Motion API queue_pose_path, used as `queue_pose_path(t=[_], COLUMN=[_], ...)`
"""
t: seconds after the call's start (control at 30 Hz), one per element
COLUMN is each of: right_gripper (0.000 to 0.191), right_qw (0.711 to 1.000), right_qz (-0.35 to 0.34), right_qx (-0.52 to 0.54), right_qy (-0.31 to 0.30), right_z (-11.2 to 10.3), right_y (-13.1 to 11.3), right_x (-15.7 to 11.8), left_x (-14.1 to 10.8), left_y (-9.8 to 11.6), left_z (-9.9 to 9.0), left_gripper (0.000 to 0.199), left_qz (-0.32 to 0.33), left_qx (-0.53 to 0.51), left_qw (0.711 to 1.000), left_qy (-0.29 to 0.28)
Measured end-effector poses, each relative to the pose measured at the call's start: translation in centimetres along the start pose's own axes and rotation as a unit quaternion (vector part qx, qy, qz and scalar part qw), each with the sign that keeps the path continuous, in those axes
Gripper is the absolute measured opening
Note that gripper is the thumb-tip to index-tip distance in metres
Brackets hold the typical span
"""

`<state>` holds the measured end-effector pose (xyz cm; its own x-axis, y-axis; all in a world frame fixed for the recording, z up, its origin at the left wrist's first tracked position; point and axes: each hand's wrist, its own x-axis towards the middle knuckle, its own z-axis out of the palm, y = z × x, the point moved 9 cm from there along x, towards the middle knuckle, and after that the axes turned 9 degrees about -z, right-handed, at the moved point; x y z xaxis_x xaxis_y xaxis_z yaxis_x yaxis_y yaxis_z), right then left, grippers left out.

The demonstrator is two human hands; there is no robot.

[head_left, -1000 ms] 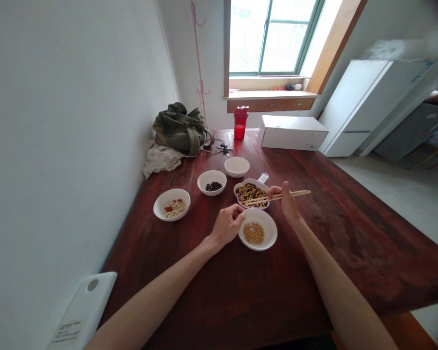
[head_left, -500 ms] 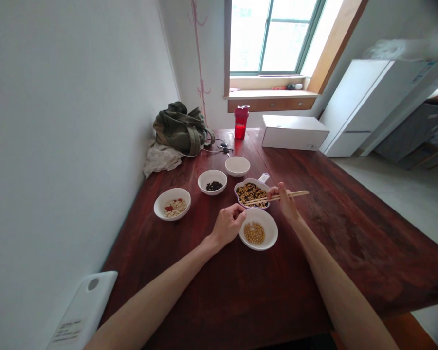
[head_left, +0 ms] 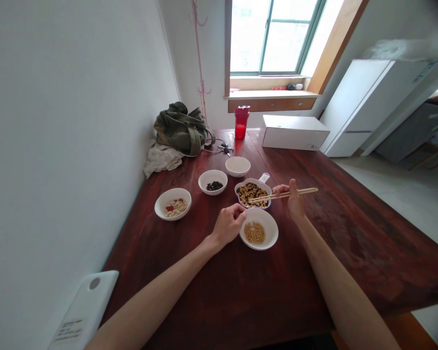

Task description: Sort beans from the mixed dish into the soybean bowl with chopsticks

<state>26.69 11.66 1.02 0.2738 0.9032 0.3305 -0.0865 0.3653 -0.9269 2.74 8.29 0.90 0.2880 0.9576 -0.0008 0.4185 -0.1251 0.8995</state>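
Dark wooden table [head_left: 336,253] stands against a white wall [head_left: 76,146] in a room with a window [head_left: 273,39] at the far end. Right hand [head_left: 294,203] has its fingers [head_left: 293,192] closed on chopsticks [head_left: 299,192], whose tips reach over a white dish of mixed beans [head_left: 253,193]; whether they pinch a bean is too small to tell. Left hand [head_left: 228,224] holds nothing, its fingers [head_left: 237,212] curled, just beside a white bowl of soybeans [head_left: 259,233]. Nearby sit a bowl of black beans [head_left: 214,186], a small white bowl [head_left: 237,166] and a bowl of nuts with red pieces [head_left: 173,206]. Farther off are a red cup [head_left: 241,122], a white box [head_left: 295,132] and a green bag [head_left: 180,131].
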Motion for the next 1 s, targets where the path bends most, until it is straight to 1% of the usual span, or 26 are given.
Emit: queue_pose_path(t=[0.07, 0.13, 0.2, 0.27, 0.43, 0.63, 0.8, 1.0], right_gripper=[0.075, 0.074, 0.075, 0.075, 0.074, 0.073, 0.077, 0.075], right_qw=[0.998, 0.993, 0.987, 0.986, 0.99, 0.998, 0.993, 0.99], right_qz=[0.005, 0.016, 0.034, 0.046, 0.034, -0.019, -0.045, -0.059], right_qx=[0.055, 0.1, 0.117, 0.112, 0.098, 0.028, -0.08, -0.103], right_qy=[-0.023, -0.068, -0.103, -0.116, -0.097, -0.057, -0.077, -0.078], right_z=[0.6, 1.5, 2.1, 2.3, 1.7, 0.7, 1.6, 1.9], right_y=[-0.8, -1.6, -1.9, -1.9, -1.3, 0.0, 0.4, -0.3], right_x=[-0.1, -0.2, -0.5, -0.7, -0.4, 0.0, -0.4, -0.6], left_x=[0.0, 0.0, 0.0, 0.0, 0.0, 0.0, 0.0, 0.0], left_y=[0.1, 0.2, 0.2, 0.1, 0.1, 0.1, 0.0, 0.0], left_z=[0.0, 0.0, 0.0, 0.0, 0.0, -0.1, -0.1, 0.0], left_gripper=[0.026, 0.026, 0.026, 0.026, 0.026, 0.026, 0.026, 0.026], left_qz=[0.005, 0.01, 0.01, 0.008, 0.005, 0.005, 0.004, 0.002], left_qx=[0.001, 0.001, 0.004, 0.006, 0.005, 0.003, 0.001, 0.004], left_qw=[1.0, 1.0, 1.0, 1.0, 1.0, 1.0, 1.0, 1.0], left_qy=[0.001, 0.0, 0.0, 0.002, 0.0, 0.002, 0.001, 0.0])
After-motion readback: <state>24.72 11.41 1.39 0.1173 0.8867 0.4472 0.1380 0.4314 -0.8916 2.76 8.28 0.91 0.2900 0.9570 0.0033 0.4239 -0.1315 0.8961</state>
